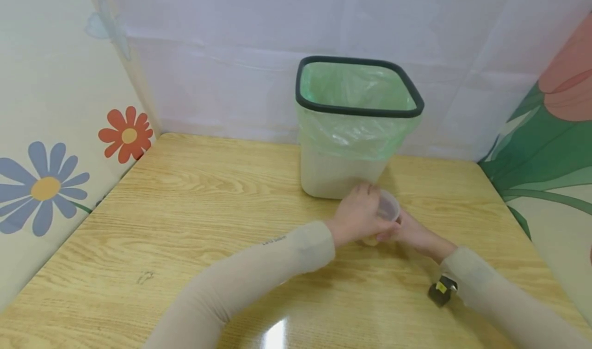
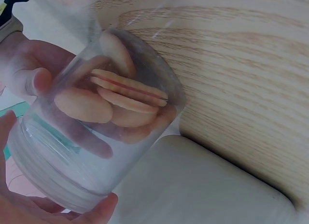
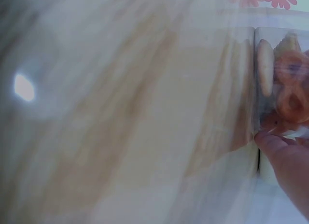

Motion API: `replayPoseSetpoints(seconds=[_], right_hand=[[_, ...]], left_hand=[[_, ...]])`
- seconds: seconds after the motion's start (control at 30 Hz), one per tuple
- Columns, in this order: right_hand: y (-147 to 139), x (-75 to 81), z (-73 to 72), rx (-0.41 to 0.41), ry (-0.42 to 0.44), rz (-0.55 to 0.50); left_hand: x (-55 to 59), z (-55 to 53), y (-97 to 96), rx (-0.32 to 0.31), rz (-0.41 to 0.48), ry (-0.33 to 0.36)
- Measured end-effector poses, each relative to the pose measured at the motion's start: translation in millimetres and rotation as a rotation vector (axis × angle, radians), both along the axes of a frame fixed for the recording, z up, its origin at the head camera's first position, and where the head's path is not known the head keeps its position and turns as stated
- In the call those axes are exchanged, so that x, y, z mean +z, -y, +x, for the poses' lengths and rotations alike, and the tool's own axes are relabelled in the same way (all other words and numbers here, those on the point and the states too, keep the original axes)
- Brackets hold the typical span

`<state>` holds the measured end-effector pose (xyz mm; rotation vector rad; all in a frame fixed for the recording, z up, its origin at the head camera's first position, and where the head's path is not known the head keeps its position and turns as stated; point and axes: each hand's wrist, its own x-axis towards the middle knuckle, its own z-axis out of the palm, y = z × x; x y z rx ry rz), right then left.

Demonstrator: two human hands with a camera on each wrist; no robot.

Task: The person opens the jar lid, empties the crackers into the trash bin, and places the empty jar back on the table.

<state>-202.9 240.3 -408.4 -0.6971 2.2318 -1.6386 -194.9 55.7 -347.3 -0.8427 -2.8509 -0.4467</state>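
Both hands are on a clear plastic jar [image 2: 120,151] close in front of the bin, toward the right of the table. My left hand [image 1: 358,218] grips the ridged round end [image 2: 58,171] of the jar, with fingertips curled on its edge in the left wrist view. My right hand [image 1: 411,232] holds the jar's side from the right. Inside are several pale biscuits [image 2: 83,105], one a sandwich biscuit [image 2: 128,86] with a red line of filling. Through the jar wall in the right wrist view, a brown looped piece [image 3: 292,101] also shows.
Behind the jar stands a pale bin [image 1: 324,171] with a black rim [image 1: 361,111] and a green liner bag [image 1: 356,135]. Under everything is a wood-grain table [image 1: 208,195]. A white cloth [image 1: 231,56] and flower-printed panels surround it. A small black device [image 1: 439,293] is on the right sleeve.
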Motion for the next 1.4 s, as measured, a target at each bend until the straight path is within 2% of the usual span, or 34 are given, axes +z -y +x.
replayPoseSetpoints(seconds=[0.37,0.53,0.67,0.8,1.0,1.13,1.4], right_hand=[[0,0.8,-1.0,0.023,0.013,0.007],[-1,0.3,-1.3,0.032,0.012,0.001],[-2,-0.8,-1.9,0.043,-0.015,0.004],[-3,-1.6,-2.5,0.048,-0.031,0.006],[-3,-2.3,-2.7,0.013,-0.005,0.024],[-2,-1.5,-2.6,0.007,0.026,0.021],[-2,-1.1,-3.4,0.019,0.044,0.019]], left_hand=[[2.7,2.4,-0.9,0.026,-0.007,-0.005],[4.7,4.0,-2.2,0.043,-0.011,-0.031],[9.4,4.1,-3.8,0.058,0.020,-0.064],[13.9,4.2,-3.5,0.069,0.048,-0.052],[14.8,6.5,1.6,0.045,0.023,-0.016],[15.3,7.4,6.0,0.036,0.040,0.001],[14.1,8.2,17.9,0.004,0.096,-0.015]])
